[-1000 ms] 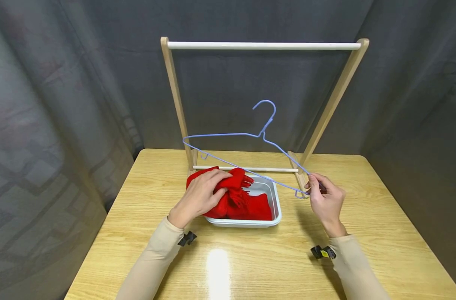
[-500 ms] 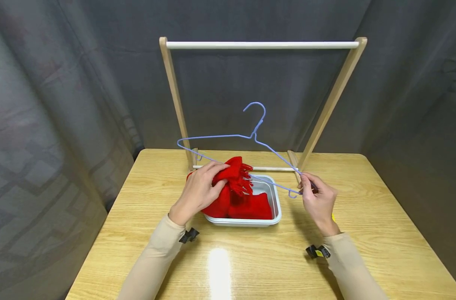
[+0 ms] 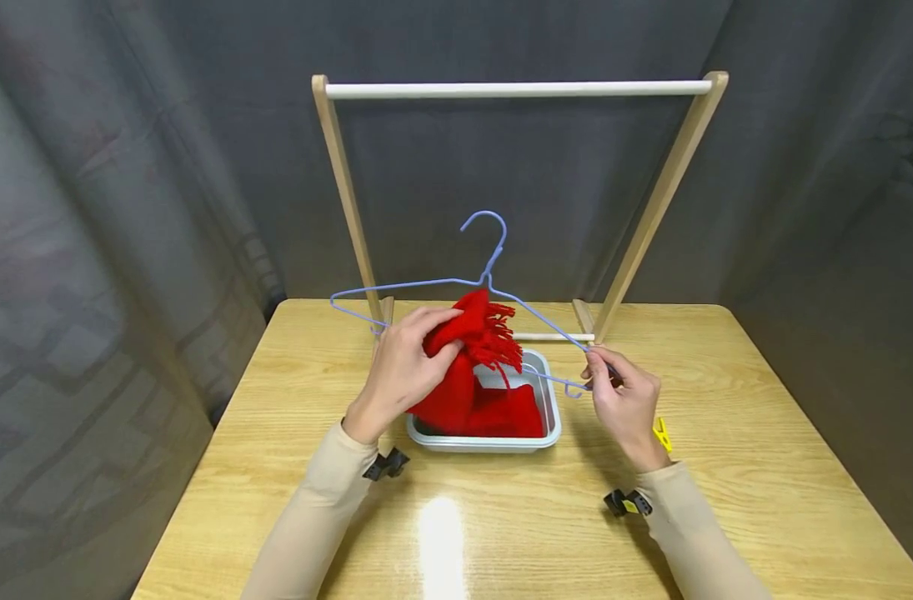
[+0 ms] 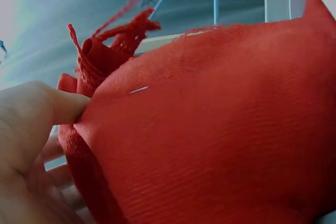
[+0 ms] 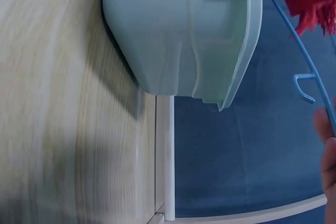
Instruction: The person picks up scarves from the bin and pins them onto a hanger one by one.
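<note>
A red fringed scarf (image 3: 456, 392) is partly lifted from a pale plastic tub (image 3: 486, 443), its lower part still lying inside. My left hand (image 3: 407, 358) pinches the scarf near its fringed end between thumb and fingers; the left wrist view shows the thumb pressed on the cloth (image 4: 210, 119). With my right hand (image 3: 624, 400) I grip the right corner of a blue wire hanger (image 3: 531, 312), held up with its hook on top. The scarf's fringe hangs in front of the hanger's lower bar and hides part of it.
A wooden rack with a white top rail (image 3: 516, 89) stands behind the tub. A yellow clothespin (image 3: 662, 435) lies on the table (image 3: 741, 467) beside my right wrist. Dark curtains (image 3: 163, 208) surround the table.
My left hand has raised the scarf's fringed end up and toward the hanger. The hanger has moved left and slightly down with my right hand, and the yellow clothespin has come into sight.
</note>
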A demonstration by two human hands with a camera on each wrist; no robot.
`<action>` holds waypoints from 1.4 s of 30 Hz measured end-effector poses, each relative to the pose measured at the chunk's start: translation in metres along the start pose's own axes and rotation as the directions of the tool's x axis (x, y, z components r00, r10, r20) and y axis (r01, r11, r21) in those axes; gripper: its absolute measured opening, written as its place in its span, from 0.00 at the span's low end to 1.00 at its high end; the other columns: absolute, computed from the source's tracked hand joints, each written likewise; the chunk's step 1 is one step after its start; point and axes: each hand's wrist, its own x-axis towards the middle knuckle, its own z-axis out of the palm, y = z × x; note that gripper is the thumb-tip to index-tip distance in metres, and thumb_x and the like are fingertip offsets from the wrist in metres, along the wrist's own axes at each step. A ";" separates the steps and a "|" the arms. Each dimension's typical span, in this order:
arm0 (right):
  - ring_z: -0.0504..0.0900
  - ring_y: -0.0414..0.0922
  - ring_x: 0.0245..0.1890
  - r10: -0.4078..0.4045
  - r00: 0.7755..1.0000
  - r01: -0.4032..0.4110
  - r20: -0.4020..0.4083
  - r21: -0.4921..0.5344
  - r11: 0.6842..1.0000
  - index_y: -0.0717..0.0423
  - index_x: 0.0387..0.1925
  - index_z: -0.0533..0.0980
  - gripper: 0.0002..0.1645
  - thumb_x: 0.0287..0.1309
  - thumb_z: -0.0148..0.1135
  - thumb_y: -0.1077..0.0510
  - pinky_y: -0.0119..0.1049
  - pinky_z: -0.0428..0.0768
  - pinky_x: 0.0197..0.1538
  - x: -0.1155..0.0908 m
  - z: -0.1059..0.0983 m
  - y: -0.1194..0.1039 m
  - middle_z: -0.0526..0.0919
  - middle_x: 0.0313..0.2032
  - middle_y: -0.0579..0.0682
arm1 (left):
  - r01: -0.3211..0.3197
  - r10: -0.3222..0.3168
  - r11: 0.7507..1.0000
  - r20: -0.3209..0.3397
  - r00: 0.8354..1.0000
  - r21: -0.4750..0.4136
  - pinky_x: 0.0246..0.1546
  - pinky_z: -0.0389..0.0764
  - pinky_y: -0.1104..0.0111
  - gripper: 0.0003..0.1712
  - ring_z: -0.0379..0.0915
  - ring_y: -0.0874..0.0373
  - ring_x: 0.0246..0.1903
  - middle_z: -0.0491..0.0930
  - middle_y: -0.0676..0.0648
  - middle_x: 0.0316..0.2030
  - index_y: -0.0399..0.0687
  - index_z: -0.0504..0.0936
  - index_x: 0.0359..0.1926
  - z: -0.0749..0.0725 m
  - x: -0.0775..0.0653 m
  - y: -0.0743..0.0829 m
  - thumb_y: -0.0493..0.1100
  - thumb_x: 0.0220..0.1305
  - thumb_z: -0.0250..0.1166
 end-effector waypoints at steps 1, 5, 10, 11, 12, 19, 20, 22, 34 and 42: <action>0.81 0.30 0.20 -0.002 1.000 0.002 0.000 0.000 1.000 0.72 0.37 0.87 0.08 0.58 0.67 0.80 0.16 0.77 0.26 0.000 0.000 -0.001 0.86 0.19 0.61 | 0.003 -0.003 1.000 -0.004 1.000 0.001 0.43 0.86 0.56 0.20 0.88 0.49 0.47 0.88 0.47 0.54 0.46 0.89 0.58 0.000 0.001 0.001 0.39 0.65 0.71; 0.81 0.27 0.21 -0.007 1.000 0.007 -0.011 0.008 1.000 0.72 0.36 0.87 0.08 0.58 0.66 0.80 0.17 0.77 0.26 -0.002 0.002 -0.004 0.85 0.19 0.61 | 0.021 -0.021 1.000 0.000 1.000 0.022 0.46 0.87 0.56 0.20 0.87 0.49 0.49 0.88 0.46 0.54 0.45 0.89 0.58 0.005 0.006 0.000 0.39 0.64 0.72; 0.81 0.28 0.21 -0.014 1.000 0.014 -0.019 0.023 1.000 0.72 0.37 0.88 0.09 0.57 0.67 0.80 0.16 0.78 0.28 -0.004 0.006 -0.008 0.85 0.19 0.61 | 0.029 -0.029 0.999 -0.010 1.000 0.020 0.49 0.87 0.57 0.19 0.87 0.50 0.49 0.89 0.47 0.52 0.45 0.90 0.55 0.009 0.011 0.001 0.40 0.61 0.75; 0.81 0.28 0.21 -0.017 1.000 0.017 -0.020 0.022 1.000 0.72 0.37 0.88 0.09 0.57 0.67 0.80 0.16 0.78 0.28 -0.005 0.007 -0.009 0.85 0.19 0.61 | 0.026 -0.026 1.000 -0.012 1.000 0.015 0.49 0.87 0.57 0.19 0.87 0.50 0.49 0.89 0.47 0.52 0.45 0.90 0.54 0.010 0.012 0.002 0.39 0.61 0.75; 0.81 0.29 0.21 -0.021 1.000 0.021 -0.022 0.023 1.000 0.72 0.37 0.88 0.09 0.56 0.67 0.80 0.16 0.78 0.28 -0.005 0.008 -0.010 0.85 0.18 0.60 | 0.022 -0.022 1.000 -0.014 1.000 0.014 0.49 0.86 0.57 0.19 0.87 0.50 0.49 0.89 0.47 0.51 0.45 0.91 0.53 0.011 0.014 0.002 0.39 0.60 0.75; 0.81 0.33 0.19 -0.064 0.998 0.064 0.001 0.028 0.998 0.73 0.36 0.87 0.08 0.56 0.67 0.80 0.16 0.77 0.28 -0.002 0.012 -0.015 0.85 0.19 0.60 | 0.054 -0.077 0.976 0.103 0.992 0.211 0.46 0.86 0.55 0.21 0.88 0.48 0.49 0.89 0.47 0.54 0.48 0.90 0.57 0.020 0.027 -0.003 0.45 0.64 0.73; 0.80 0.33 0.20 -0.071 0.997 0.071 0.007 0.019 0.997 0.73 0.35 0.87 0.08 0.56 0.67 0.80 0.15 0.76 0.28 -0.002 0.012 -0.015 0.85 0.19 0.60 | 0.060 -0.100 0.964 0.145 0.984 0.261 0.46 0.86 0.55 0.22 0.88 0.47 0.50 0.89 0.47 0.55 0.49 0.89 0.58 0.023 0.028 -0.006 0.47 0.65 0.72; 0.81 0.32 0.20 -0.079 0.997 0.079 0.016 0.001 0.997 0.72 0.35 0.88 0.08 0.56 0.67 0.79 0.15 0.75 0.27 -0.002 0.013 -0.015 0.86 0.20 0.59 | 0.056 -0.143 0.939 0.237 0.961 0.341 0.47 0.86 0.54 0.22 0.87 0.46 0.50 0.89 0.46 0.54 0.50 0.88 0.59 0.026 0.027 -0.011 0.51 0.68 0.70; 0.80 0.39 0.15 -0.054 0.998 0.053 0.022 0.011 0.999 0.71 0.36 0.88 0.09 0.56 0.67 0.80 0.16 0.75 0.26 -0.008 0.010 -0.008 0.87 0.21 0.60 | 0.113 -0.259 0.916 0.349 0.901 0.386 0.73 0.70 0.45 0.43 0.69 0.39 0.71 0.74 0.40 0.73 0.48 0.73 0.76 0.019 0.011 -0.016 0.68 0.70 0.64; 0.80 0.23 0.23 -0.025 1.000 0.025 0.015 0.014 1.000 0.73 0.36 0.88 0.09 0.55 0.67 0.81 0.16 0.76 0.26 -0.012 0.007 -0.008 0.87 0.21 0.62 | 0.164 -0.230 0.930 0.174 0.958 0.329 0.69 0.73 0.43 0.49 0.72 0.40 0.68 0.74 0.41 0.71 0.46 0.71 0.75 -0.004 -0.023 -0.012 0.66 0.61 0.73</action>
